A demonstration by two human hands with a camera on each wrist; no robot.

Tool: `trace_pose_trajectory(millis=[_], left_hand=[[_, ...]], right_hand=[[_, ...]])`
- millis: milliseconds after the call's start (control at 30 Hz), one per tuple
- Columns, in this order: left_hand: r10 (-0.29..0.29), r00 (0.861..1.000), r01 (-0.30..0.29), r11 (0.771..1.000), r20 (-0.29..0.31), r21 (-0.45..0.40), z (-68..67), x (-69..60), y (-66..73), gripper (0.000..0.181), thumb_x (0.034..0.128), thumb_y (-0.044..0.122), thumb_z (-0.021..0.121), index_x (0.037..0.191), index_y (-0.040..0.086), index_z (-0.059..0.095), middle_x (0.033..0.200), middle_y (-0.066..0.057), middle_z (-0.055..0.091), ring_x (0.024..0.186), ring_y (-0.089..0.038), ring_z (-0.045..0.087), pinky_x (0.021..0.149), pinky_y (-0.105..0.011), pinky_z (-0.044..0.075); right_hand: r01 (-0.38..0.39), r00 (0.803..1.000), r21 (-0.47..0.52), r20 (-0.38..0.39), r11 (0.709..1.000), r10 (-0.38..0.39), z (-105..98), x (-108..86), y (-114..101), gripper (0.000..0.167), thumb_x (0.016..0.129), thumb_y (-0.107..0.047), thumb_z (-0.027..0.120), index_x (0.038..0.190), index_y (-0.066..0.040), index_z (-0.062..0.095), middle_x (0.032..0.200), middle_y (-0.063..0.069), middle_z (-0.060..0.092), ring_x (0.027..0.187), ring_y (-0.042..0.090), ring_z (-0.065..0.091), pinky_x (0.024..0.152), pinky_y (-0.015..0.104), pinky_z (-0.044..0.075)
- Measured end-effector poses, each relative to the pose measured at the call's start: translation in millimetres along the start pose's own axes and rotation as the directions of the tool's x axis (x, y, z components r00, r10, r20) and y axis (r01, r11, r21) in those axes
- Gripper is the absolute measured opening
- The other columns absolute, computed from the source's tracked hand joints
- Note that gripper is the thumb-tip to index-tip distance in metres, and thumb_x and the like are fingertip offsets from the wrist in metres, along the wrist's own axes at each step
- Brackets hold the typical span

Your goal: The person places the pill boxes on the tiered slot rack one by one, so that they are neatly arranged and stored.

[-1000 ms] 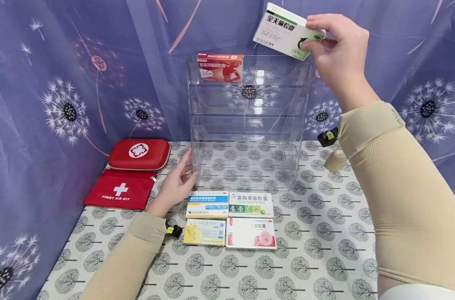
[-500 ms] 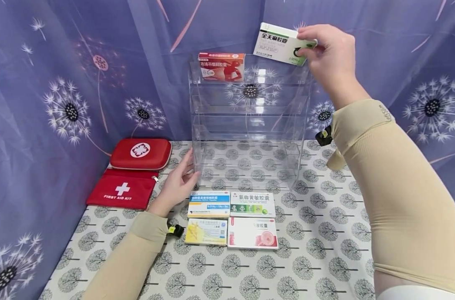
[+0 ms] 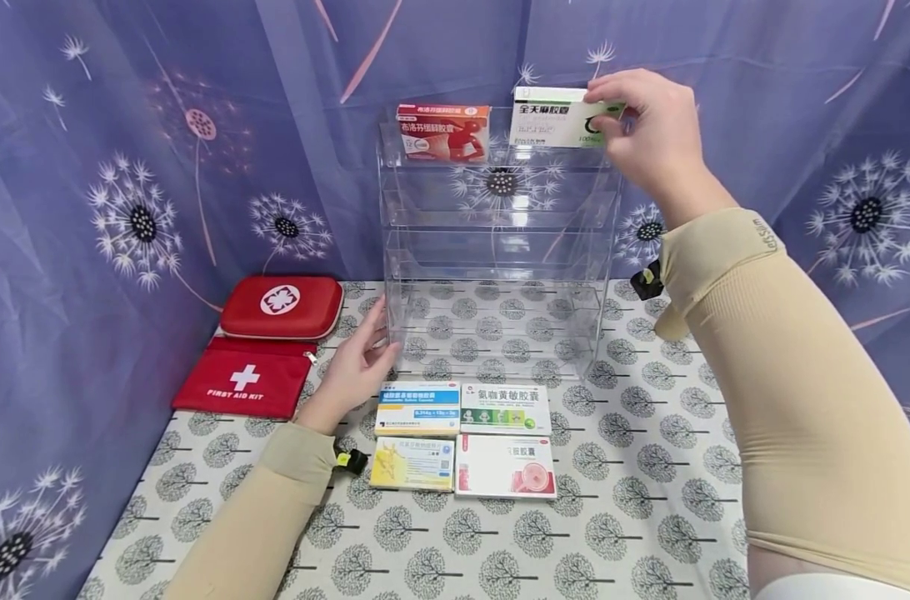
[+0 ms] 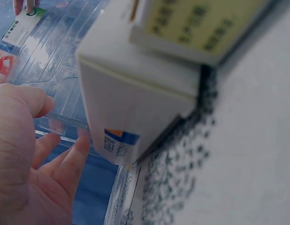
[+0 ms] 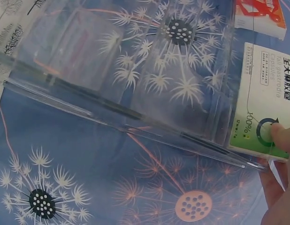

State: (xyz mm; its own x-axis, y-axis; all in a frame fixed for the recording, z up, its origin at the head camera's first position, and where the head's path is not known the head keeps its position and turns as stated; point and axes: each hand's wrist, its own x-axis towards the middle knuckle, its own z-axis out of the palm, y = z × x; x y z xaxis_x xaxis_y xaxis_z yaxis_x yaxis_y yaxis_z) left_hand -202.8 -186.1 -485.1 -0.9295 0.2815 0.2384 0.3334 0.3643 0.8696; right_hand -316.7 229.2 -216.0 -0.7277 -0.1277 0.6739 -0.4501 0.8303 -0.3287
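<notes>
At one o'clock on the clear rack [image 3: 425, 218], your right hand [image 3: 653, 129] pinched the white-and-green box [image 3: 548, 125]; at eight, your left hand [image 3: 356, 362] gripped its side, fingers loosely curved. Whether the box had seated was hard to judge; early release could have toppled it.

A rack [image 3: 500, 220] stands on the tablecloth [image 3: 635, 458] at upper centre, before a curtain [image 3: 455, 50]. A first box [image 3: 444, 136] sits at its top left; a second box [image 3: 549, 123], in the right hand [image 3: 653, 129], is at its top right (resting there or not is unclear). The left hand [image 3: 356, 367] holds the rack's lower left side. Below lie four more boxes [image 3: 473, 450], two by two. At left, a pouch [image 3: 245, 392] lies before a case [image 3: 278, 308].
</notes>
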Motion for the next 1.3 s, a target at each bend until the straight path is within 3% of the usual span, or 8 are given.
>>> trace_pose_trajectory(millis=[167,233,600,900,1100,1200,1300], left_hand=[[0.002,1.000,-0.002,1.000,-0.004,-0.008,0.0,-0.4,0.6,0.087,0.1096,0.011,0.067,0.178,0.036,0.019,0.178,-0.015,0.039,0.155,-0.040,0.055,0.121,-0.044,0.057],[-0.001,1.000,0.001,1.000,-0.004,-0.008,-0.1,-0.4,1.1,0.087,0.1095,0.011,0.067,0.178,0.036,0.019,0.178,-0.015,0.040,0.155,-0.040,0.055,0.121,-0.044,0.057],[-0.008,1.000,0.008,1.000,-0.001,0.014,0.7,-0.3,3.4,0.087,0.1095,0.012,0.067,0.179,0.031,0.018,0.178,-0.017,0.039,0.155,-0.041,0.054,0.121,-0.044,0.056],[-0.001,1.000,0.001,1.000,-0.004,0.009,0.8,-1.0,2.2,0.088,0.1097,0.012,0.066,0.178,0.038,0.018,0.178,-0.017,0.039,0.155,-0.040,0.054,0.120,-0.041,0.057],[-0.003,1.000,0.003,1.000,-0.004,0.003,0.3,-0.9,2.0,0.088,0.1096,0.012,0.067,0.177,0.040,0.019,0.178,-0.015,0.038,0.155,-0.039,0.055,0.120,-0.040,0.057],[-0.004,1.000,0.004,1.000,-0.001,0.005,0.1,-1.1,1.7,0.087,0.1098,0.013,0.067,0.177,0.041,0.018,0.179,-0.014,0.038,0.155,-0.039,0.054,0.120,-0.039,0.056],[-0.001,1.000,0.001,1.000,0.001,0.008,0.3,-1.4,0.8,0.087,0.1101,0.013,0.066,0.177,0.039,0.018,0.179,-0.015,0.037,0.156,-0.039,0.054,0.120,-0.040,0.056]], right_hand=[[0.026,0.999,0.026,0.035,0.999,-0.027,3.1,-0.3,2.6,0.030,0.098,0.003,0.070,0.123,-0.008,0.083,0.139,0.003,0.079,0.135,0.026,0.071,0.122,0.035,0.051],[0.027,0.999,0.033,0.045,0.999,-0.028,4.3,-1.4,3.0,0.029,0.098,0.002,0.070,0.123,-0.007,0.082,0.140,0.004,0.079,0.137,0.027,0.070,0.127,0.040,0.050],[0.022,0.998,0.024,0.053,0.999,-0.023,8.1,-9.0,2.1,0.028,0.101,0.000,0.067,0.125,-0.006,0.080,0.142,0.006,0.077,0.140,0.030,0.068,0.130,0.046,0.047],[0.025,0.998,0.006,0.056,1.000,-0.025,11.3,-10.2,-0.1,0.028,0.103,-0.001,0.064,0.127,-0.003,0.079,0.144,0.009,0.076,0.140,0.034,0.067,0.128,0.053,0.048],[-0.004,0.998,-0.001,0.065,1.000,0.005,11.8,-11.0,-1.9,0.031,0.104,-0.003,0.061,0.131,-0.005,0.078,0.147,0.008,0.074,0.145,0.033,0.062,0.139,0.045,0.035],[0.002,0.999,0.008,0.044,1.000,-0.002,12.8,-12.3,-2.3,0.031,0.104,-0.005,0.063,0.132,-0.006,0.077,0.148,0.008,0.073,0.148,0.032,0.060,0.142,0.042,0.029],[0.038,0.999,0.029,-0.032,0.999,-0.037,15.0,-15.1,-1.5,0.030,0.103,-0.010,0.066,0.130,-0.005,0.078,0.146,0.010,0.075,0.146,0.034,0.061,0.138,0.042,0.037]])
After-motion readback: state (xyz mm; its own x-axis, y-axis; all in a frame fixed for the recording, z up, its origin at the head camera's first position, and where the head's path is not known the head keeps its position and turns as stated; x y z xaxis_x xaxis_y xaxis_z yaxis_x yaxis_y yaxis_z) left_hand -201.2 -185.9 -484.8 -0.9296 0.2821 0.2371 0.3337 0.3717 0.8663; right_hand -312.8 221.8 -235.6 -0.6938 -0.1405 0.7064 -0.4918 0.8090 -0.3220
